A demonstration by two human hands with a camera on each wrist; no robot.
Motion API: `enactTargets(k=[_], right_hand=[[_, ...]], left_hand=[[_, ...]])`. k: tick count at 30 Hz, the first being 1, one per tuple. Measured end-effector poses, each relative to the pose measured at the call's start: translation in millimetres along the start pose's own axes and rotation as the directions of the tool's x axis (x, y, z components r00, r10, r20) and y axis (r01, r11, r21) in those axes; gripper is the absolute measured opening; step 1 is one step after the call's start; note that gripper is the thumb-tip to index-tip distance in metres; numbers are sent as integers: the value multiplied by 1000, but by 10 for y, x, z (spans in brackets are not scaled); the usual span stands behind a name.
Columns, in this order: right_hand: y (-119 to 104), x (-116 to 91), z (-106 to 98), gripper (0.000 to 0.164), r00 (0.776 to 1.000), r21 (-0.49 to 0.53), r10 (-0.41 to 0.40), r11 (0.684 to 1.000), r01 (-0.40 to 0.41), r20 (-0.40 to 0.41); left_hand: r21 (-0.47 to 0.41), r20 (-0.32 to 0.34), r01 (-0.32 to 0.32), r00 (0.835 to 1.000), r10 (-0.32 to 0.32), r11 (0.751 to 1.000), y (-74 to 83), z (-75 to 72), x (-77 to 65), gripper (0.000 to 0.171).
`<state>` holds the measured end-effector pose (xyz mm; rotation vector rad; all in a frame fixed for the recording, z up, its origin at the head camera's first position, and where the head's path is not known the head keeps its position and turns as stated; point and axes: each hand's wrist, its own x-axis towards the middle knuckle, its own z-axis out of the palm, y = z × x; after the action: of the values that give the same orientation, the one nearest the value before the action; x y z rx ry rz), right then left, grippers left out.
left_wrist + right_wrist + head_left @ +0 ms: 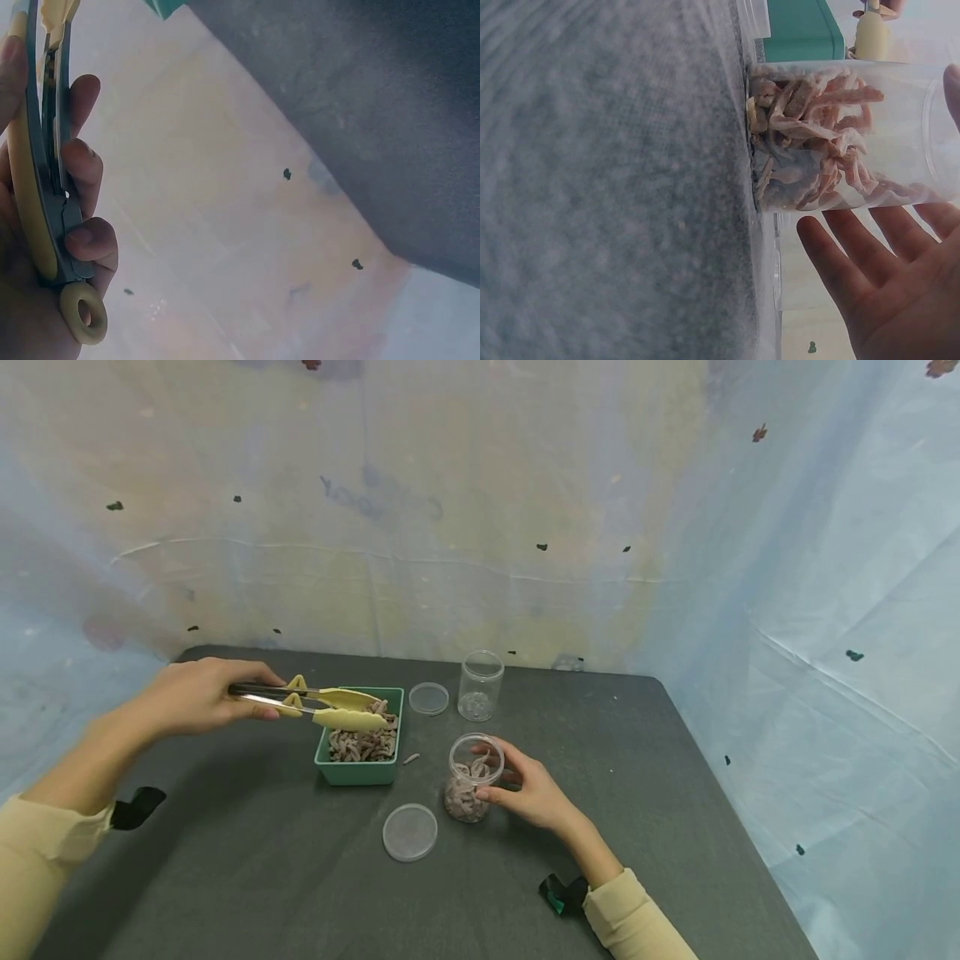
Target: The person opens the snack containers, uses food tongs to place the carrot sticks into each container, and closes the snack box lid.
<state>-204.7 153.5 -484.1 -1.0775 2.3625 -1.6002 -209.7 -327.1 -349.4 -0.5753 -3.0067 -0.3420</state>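
Observation:
My left hand [202, 695] grips tongs [348, 720] with yellow tips and dark and metal handles. The left wrist view shows fingers wrapped round the handles. The tips hang over a green rectangular container [357, 773] of brownish-grey strips [362, 745], apart from each other; nothing clearly shows between them. My right hand [536, 789] holds a clear jar [900, 135], thumb near its rim in front and fingers along the far side. Upright on the table, the jar contains similar pinkish strips [817, 124], a few reaching up toward its mouth.
A second clear jar [482, 681] stands farther back. Beside it lies a clear round lid [428, 698], and another lid [409, 832] lies nearer me. One loose strip [411, 759] is on the dark table [300, 885]. Patterned sheeting [450, 527] hangs behind.

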Motion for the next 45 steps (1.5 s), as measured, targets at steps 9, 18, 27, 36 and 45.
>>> enactTargets(k=[9,18,27,36,45], right_hand=[[-4,0,-3,72,1000,1,3,1000,-3,-3],[10,2,6,71,1000,5,-12,1000,12,-3],[2,4,1,71,1000,-1,-6,1000,6,-6],[7,7,9,73,999,-20,36,999,-36,-4],[0,8,25,72,999,-15,43,999,-43,2]], left_hand=[[-13,-56,38,998,-39,999,20,-145,-10,45],[-54,-17,39,999,-40,998,66,-129,7,47],[-99,-90,-13,996,4,995,267,-166,72,43],[-194,-114,-109,990,88,975,571,-3,157,43],[-324,-160,-201,975,155,925,766,254,278,39]])
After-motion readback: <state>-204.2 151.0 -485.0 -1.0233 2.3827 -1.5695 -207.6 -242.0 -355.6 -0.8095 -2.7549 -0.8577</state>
